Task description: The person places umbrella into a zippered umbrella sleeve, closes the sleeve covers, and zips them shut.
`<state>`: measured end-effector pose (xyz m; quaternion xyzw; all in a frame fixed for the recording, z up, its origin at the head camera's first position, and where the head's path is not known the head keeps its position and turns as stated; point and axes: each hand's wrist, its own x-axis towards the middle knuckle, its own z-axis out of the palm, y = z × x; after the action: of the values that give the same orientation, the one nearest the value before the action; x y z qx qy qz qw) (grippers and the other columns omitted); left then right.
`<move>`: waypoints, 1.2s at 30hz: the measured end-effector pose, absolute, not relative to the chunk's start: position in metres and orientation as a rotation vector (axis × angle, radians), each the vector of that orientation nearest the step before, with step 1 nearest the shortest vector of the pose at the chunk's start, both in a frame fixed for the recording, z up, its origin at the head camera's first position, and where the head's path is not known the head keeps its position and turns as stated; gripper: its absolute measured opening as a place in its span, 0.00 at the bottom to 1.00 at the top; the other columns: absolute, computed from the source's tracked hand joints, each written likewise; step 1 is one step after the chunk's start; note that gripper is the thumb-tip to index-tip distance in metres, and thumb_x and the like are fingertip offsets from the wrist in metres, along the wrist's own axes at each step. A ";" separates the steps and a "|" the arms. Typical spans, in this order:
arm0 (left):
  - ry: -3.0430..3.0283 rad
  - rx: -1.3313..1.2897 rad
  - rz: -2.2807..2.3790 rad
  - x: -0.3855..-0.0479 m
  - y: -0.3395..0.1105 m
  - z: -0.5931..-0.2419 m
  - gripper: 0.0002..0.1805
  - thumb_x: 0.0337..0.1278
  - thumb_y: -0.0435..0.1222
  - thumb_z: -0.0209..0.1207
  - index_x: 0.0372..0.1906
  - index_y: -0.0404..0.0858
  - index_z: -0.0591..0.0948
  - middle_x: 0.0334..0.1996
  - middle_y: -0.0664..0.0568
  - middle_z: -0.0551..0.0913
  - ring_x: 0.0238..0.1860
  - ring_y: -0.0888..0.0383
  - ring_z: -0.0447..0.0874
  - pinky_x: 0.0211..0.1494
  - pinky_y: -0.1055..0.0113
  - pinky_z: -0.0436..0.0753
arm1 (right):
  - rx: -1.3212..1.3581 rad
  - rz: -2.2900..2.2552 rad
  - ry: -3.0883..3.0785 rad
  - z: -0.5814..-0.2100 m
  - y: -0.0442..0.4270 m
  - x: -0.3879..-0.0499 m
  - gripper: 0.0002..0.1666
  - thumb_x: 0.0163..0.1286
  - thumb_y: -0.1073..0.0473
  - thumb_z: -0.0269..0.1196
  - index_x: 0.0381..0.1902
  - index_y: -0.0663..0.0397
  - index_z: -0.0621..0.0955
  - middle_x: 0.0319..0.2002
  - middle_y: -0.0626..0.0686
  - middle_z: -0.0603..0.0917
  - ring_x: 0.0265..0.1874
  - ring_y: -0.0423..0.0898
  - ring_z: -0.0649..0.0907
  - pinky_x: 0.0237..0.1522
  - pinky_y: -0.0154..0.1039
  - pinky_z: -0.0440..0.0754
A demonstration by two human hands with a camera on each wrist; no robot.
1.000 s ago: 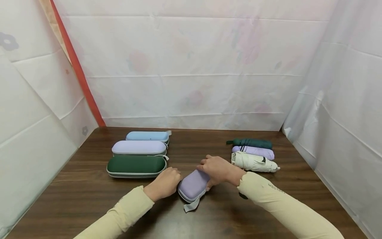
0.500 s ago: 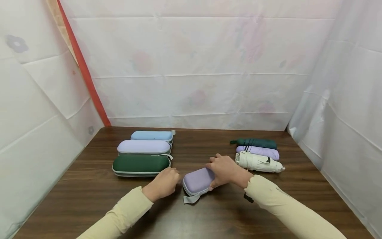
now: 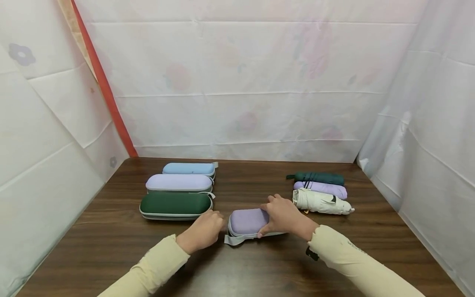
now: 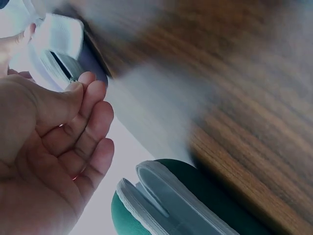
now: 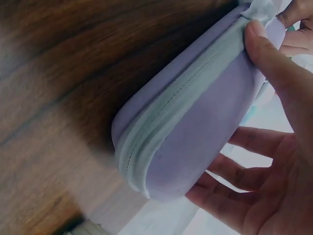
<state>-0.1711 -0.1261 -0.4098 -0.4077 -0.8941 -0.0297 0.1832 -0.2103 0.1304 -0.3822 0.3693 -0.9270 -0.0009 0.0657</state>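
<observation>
A purple zippered hard case [image 3: 248, 222] with grey trim lies crosswise on the table in front of me. My right hand [image 3: 283, 214] grips its right part, thumb [image 5: 259, 41] on the near side by the trim and fingers spread along the other. At its left end, my left hand [image 3: 203, 231] has thumb and index fingertip together; in the left wrist view they appear to pinch a small metal zipper pull [image 4: 73, 80], mostly hidden. A dark slit shows in the zipper there. A grey strap [image 3: 235, 240] hangs off the case's near left corner.
Green [image 3: 176, 203], lavender [image 3: 179, 182] and light blue [image 3: 188, 168] hard cases lie in a row at the left. Folded umbrellas, dark green [image 3: 319, 177], lilac [image 3: 323, 189] and cream [image 3: 323, 201], lie at the right. White sheets [image 3: 237, 82] wall the table.
The purple case has turned from a slant to nearly crosswise as my right hand shifted rightward. My left hand stays close to its left end. The view has also shifted slightly.
</observation>
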 end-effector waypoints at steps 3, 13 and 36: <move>-2.531 -1.181 -0.111 -0.171 -0.124 -0.410 0.23 0.31 0.18 0.60 0.07 0.47 0.67 0.13 0.58 0.71 0.21 0.57 0.74 0.24 0.67 0.66 | 1.078 -0.013 -2.796 -0.383 0.130 -0.210 0.44 0.35 0.24 0.71 0.40 0.52 0.86 0.29 0.52 0.77 0.28 0.49 0.74 0.25 0.44 0.75; -2.539 -1.189 -0.125 -0.165 -0.117 -0.411 0.22 0.31 0.18 0.59 0.08 0.47 0.67 0.13 0.58 0.71 0.19 0.57 0.72 0.22 0.66 0.64 | 0.968 -0.032 -2.879 -0.379 0.124 -0.207 0.39 0.32 0.25 0.72 0.28 0.52 0.84 0.24 0.51 0.76 0.27 0.50 0.75 0.24 0.44 0.75; -2.544 -0.994 0.048 -0.141 -0.088 -0.413 0.14 0.31 0.27 0.68 0.15 0.43 0.74 0.16 0.55 0.75 0.21 0.56 0.76 0.24 0.66 0.68 | 1.004 -0.080 -2.734 -0.388 0.125 -0.206 0.40 0.33 0.21 0.69 0.30 0.49 0.84 0.24 0.51 0.76 0.24 0.49 0.73 0.22 0.42 0.74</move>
<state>-0.1411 -0.0877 -0.4128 -0.3563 -0.9118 0.0171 0.2033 -0.2062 0.1253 -0.3882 0.3424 -0.9322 -0.0274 0.1138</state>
